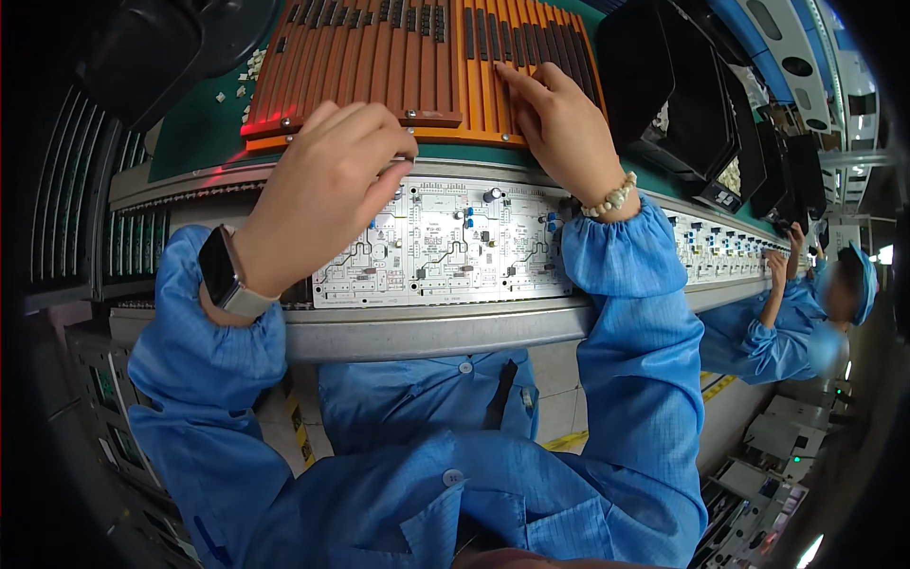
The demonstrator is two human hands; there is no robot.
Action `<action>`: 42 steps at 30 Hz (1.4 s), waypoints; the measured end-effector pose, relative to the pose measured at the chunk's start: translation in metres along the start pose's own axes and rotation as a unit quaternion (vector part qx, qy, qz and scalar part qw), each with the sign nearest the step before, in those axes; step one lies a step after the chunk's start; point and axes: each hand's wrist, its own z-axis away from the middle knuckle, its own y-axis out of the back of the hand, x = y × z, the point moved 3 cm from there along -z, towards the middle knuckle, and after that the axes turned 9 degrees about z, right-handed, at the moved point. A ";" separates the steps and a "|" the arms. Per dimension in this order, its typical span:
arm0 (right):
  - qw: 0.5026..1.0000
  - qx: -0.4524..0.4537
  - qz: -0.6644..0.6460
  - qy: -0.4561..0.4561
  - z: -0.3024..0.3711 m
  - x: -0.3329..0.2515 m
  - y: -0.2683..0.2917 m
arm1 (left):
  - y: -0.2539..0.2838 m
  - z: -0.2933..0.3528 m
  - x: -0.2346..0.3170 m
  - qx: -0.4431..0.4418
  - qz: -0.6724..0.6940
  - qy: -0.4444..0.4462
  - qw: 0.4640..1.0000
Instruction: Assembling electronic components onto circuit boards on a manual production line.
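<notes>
My left hand (334, 180) hangs over the left end of a white circuit board (445, 242). Its fingers are curled and closed, with a small dark bit at the fingertips too hidden to name. My right hand (569, 133) reaches onto an orange slotted rack (482, 109). The index finger is stretched out, its tip at the lower end of a row of dark components (504, 43); the other fingers bend loosely apart from it. Blue, black and silver parts stand on the board, partly hidden beneath my left hand.
A brown slotted rack (365, 76) with black components lies on the orange one. Black bins (664, 104) stand at the right, loose white parts (254, 66) at the far left. The metal conveyor rail (436, 327) runs along the near side. A co-worker in blue (787, 322) works farther right.
</notes>
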 end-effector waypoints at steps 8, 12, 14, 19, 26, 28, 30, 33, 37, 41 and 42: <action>0.997 0.054 -0.043 0.028 0.003 -0.006 0.009 | -0.005 0.018 0.005 -0.167 0.077 0.083 0.979; 0.996 0.067 -0.046 0.025 0.002 -0.006 0.004 | -0.013 0.024 0.005 -0.144 0.069 0.031 0.987; 0.996 0.070 -0.051 0.017 0.003 -0.004 0.003 | -0.012 0.021 0.007 -0.140 0.061 0.016 0.988; 0.996 0.072 -0.055 0.009 0.004 -0.002 0.001 | -0.007 0.019 0.010 -0.157 0.057 0.067 0.984; 0.995 0.079 -0.054 0.007 0.006 -0.002 0.002 | -0.012 0.019 0.009 -0.157 0.059 0.043 0.985; 0.996 0.078 -0.045 0.008 0.007 -0.002 0.001 | -0.014 0.021 0.007 -0.146 0.066 0.068 0.985; 0.996 0.080 -0.046 0.008 0.007 -0.003 0.001 | -0.014 0.021 0.007 -0.147 0.070 0.076 0.984; 0.996 0.081 -0.045 0.008 0.008 -0.002 0.000 | -0.014 0.021 0.005 -0.151 0.078 0.092 0.981; 0.995 0.085 -0.043 0.010 0.008 -0.003 0.002 | -0.013 0.019 0.007 -0.166 0.075 0.101 0.978; 0.996 0.081 -0.045 0.006 0.009 -0.002 0.001 | -0.014 0.018 0.009 -0.152 0.070 0.096 0.981; 0.996 0.081 -0.046 0.004 0.009 -0.002 0.001 | -0.014 0.017 0.009 -0.153 0.066 0.094 0.982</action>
